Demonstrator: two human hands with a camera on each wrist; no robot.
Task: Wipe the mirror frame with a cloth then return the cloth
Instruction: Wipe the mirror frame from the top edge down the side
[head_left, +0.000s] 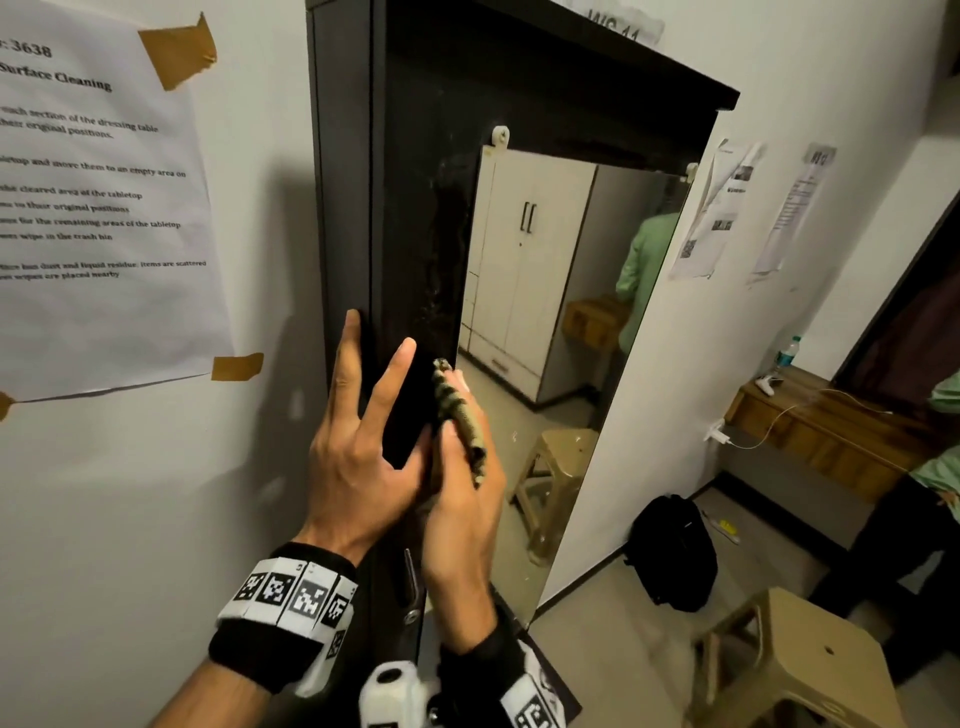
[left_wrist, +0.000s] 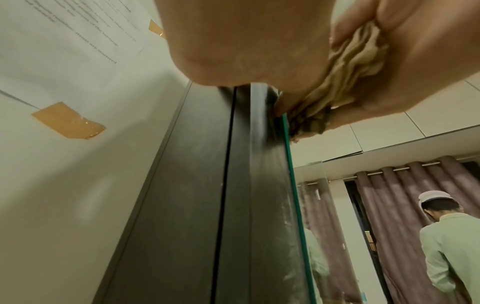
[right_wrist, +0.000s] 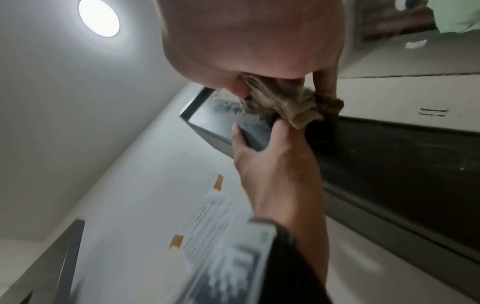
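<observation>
The tall dark mirror frame (head_left: 410, 208) stands against the wall, with the mirror glass (head_left: 561, 291) to its right. My left hand (head_left: 374, 395) lies on the frame's left edge with straight, spread fingers. My right hand (head_left: 462, 499) grips a bunched beige and dark patterned cloth (head_left: 462, 410) and presses it on the frame strip beside the glass edge. The left wrist view looks up along the frame (left_wrist: 197, 205) and shows the cloth (left_wrist: 348, 82) squeezed in the right hand (left_wrist: 415, 61). In the right wrist view the cloth (right_wrist: 291, 107) sits against the frame (right_wrist: 389, 164), next to the left hand (right_wrist: 275, 164).
A printed sheet (head_left: 93, 182) is taped to the wall left of the frame. A plastic stool (head_left: 795, 654) and a black backpack (head_left: 670, 551) stand on the floor at right. A wooden shelf (head_left: 821, 421) carries a bottle (head_left: 788, 353). Another person (head_left: 935, 467) stands at the right edge.
</observation>
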